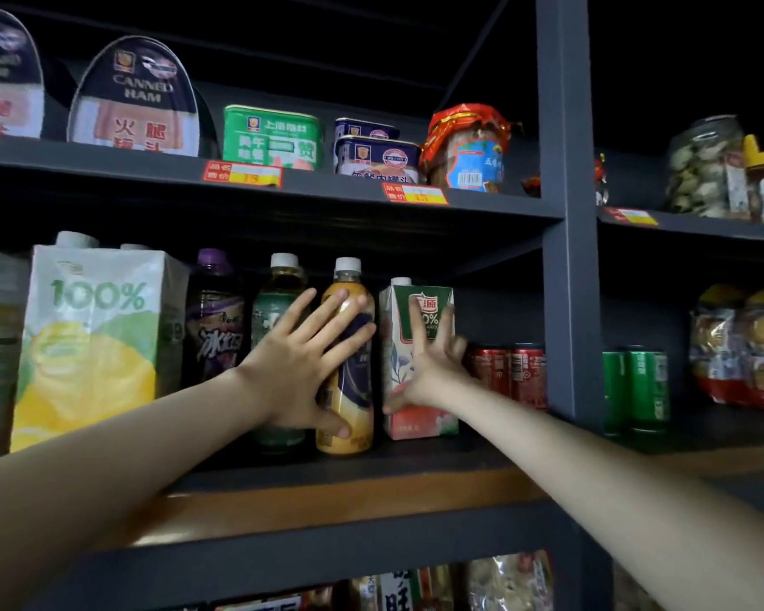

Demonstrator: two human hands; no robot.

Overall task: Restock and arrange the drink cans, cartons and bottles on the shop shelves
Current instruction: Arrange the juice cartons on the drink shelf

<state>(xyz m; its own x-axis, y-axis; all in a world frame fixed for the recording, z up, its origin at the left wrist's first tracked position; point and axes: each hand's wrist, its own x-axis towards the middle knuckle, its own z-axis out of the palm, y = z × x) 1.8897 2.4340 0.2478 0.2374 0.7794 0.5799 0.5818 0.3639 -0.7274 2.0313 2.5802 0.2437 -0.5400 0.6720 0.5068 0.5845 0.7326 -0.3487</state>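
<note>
On the middle shelf (371, 467) stand a tall orange-label bottle (356, 418) with a white cap and a small green-and-white peach juice carton (431, 302) just right of it. My left hand (301, 363) lies flat on the front of the orange bottle, fingers straight and spread, thumb low near the bottle's base. My right hand (433, 368) touches the carton's front with spread, slightly bent fingers, holding nothing. Left of the orange bottle are a green tea bottle (272, 302), a dark purple-capped bottle (215, 332) and a big lemon "100%" carton (93, 341).
Red cans (510, 372) stand right of the carton, against the dark upright post (570, 266). Green cans (636, 390) and bagged snacks (742, 346) fill the neighbouring bay. The shelf above holds canned ham tins (135, 99), luncheon meat tins (376, 156) and a jar (470, 152).
</note>
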